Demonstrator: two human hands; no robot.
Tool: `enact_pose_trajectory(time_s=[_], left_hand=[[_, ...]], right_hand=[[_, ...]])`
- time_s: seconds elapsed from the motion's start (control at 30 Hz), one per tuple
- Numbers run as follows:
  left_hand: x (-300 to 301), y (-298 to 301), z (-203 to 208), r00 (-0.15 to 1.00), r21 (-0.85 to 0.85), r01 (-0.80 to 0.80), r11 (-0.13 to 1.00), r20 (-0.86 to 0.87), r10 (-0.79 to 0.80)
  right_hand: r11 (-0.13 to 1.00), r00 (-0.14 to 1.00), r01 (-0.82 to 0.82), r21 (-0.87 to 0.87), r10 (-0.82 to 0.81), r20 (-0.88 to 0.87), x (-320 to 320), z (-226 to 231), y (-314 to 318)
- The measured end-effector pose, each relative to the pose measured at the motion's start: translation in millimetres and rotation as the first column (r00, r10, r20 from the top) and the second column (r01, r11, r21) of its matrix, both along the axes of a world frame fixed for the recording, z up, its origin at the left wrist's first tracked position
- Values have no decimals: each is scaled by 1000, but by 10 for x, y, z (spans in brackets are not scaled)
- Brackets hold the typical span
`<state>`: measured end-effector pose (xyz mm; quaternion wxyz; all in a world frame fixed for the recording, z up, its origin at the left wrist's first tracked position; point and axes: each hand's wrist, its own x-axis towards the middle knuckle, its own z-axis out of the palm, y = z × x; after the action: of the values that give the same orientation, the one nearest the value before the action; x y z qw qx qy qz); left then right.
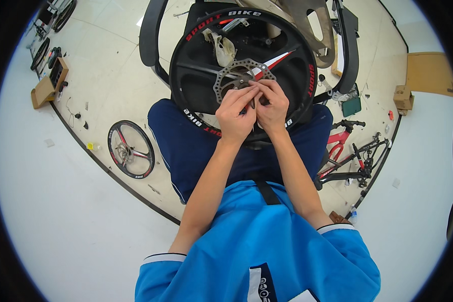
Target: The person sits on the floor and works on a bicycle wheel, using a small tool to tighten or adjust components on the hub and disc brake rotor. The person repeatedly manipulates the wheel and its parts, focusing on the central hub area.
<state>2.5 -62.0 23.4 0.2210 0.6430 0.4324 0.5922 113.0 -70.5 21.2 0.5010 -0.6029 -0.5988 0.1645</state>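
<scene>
A black bicycle wheel [196,66] with broad spokes and red and white markings lies flat across my lap and the chair seat. A silver disc brake rotor [218,85] sits on its hub. Over the near side of the hub, my left hand [236,112] and my right hand [272,107] meet with fingertips pinched together. Whatever small piece is between them is mostly covered by the fingers. A crumpled whitish plastic bag [225,51] and a metal tool [235,25] show through the wheel's openings.
Chair armrests [149,38] flank the wheel, and a grey-brown metal part [314,30] stands beyond it. Another wheel [127,152] lies on the floor at left. Red and black bicycle frames [341,141] lie at right. Cardboard boxes [402,98] stand by the walls.
</scene>
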Motion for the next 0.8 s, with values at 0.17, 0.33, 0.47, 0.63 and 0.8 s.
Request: enact_pose_trajectory(time_s=[0.17, 0.33, 0.47, 0.63, 0.8], left_hand=[[13, 17, -18, 997, -12, -66, 998, 46, 66], [-10, 90, -18, 997, -42, -75, 996, 19, 76], [0, 64, 170, 993, -207, 19, 978, 118, 5], [-79, 29, 121, 985, -110, 174, 979, 22, -173], [-57, 23, 138, 996, -173, 50, 984, 79, -36]], right_hand=[[999, 999, 38, 36, -38, 5, 29, 24, 56], [1000, 999, -16, 1, 16, 52, 88, 5, 99], [999, 997, -31, -27, 33, 73, 92, 38, 106], [994, 995, -64, -91, 70, 68, 115, 73, 86], [993, 989, -71, -100, 83, 123, 109, 135, 101]])
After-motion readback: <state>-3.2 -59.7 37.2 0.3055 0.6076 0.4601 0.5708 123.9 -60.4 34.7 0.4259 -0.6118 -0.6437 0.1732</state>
